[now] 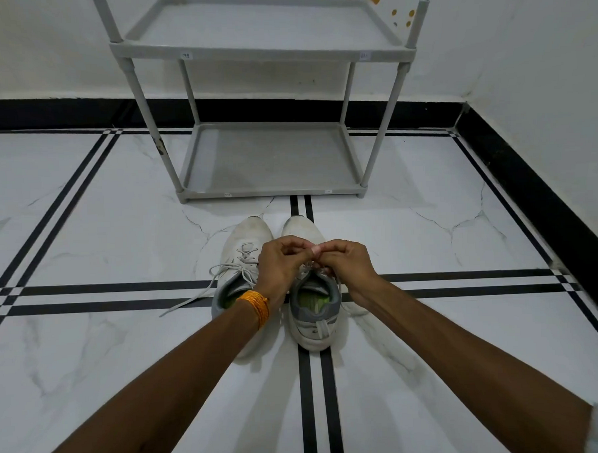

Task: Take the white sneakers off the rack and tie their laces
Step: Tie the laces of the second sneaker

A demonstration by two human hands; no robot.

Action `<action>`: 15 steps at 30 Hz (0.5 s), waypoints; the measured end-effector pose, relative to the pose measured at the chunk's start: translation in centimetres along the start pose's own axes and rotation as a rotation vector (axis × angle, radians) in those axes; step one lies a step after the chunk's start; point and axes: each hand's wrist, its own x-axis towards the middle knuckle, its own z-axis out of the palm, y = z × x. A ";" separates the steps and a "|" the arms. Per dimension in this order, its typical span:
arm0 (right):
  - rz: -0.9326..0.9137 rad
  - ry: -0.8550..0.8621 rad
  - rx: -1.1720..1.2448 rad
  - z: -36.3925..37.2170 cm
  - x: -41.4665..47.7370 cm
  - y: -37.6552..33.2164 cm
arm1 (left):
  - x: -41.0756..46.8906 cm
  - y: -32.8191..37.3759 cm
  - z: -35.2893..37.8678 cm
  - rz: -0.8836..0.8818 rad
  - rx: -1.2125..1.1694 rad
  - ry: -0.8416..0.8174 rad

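Note:
Two white sneakers stand side by side on the floor, toes pointing at the rack. The left sneaker point(245, 239) has loose laces point(198, 297) trailing out to the left over the tiles. The right sneaker point(315, 314) shows its grey collar and green insole. Both hands meet over the right sneaker's tongue. My left hand point(280, 264), with an orange thread band at the wrist, pinches a lace of the right sneaker. My right hand point(347, 262) pinches the other lace, fingertips almost touching the left hand's. The knot itself is hidden under the fingers.
A grey plastic shoe rack point(272, 189) stands against the wall just beyond the sneakers, with nothing on its two visible shelves. The floor is white marble tile with black stripes. A black skirting runs along the wall at the back and right.

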 end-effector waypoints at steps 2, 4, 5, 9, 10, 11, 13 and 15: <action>-0.032 -0.018 -0.009 -0.2 -0.1 0.0 | 0.2 0.1 -0.2 0.003 0.051 -0.001; -0.079 -0.047 -0.058 -0.6 -0.1 0.0 | 0.4 0.4 -0.4 -0.079 0.051 -0.022; -0.108 -0.070 -0.096 -0.7 -0.1 0.0 | 0.4 0.6 -0.6 -0.124 0.049 -0.043; -0.242 -0.142 -0.224 -0.9 -0.1 -0.2 | 0.8 0.5 -0.8 -0.220 -0.011 -0.165; -0.264 -0.141 -0.228 -0.9 -0.2 -0.2 | 0.9 0.5 -0.8 -0.245 -0.032 -0.172; -0.282 -0.134 -0.229 -0.9 -0.3 0.0 | 1.0 0.4 -0.8 -0.261 -0.035 -0.173; -0.321 -0.098 -0.258 -0.7 -0.4 0.3 | 1.1 0.5 -0.7 -0.270 -0.007 -0.166; -0.350 -0.057 -0.295 -0.6 -0.3 0.5 | 1.3 0.3 -0.4 -0.251 0.038 -0.148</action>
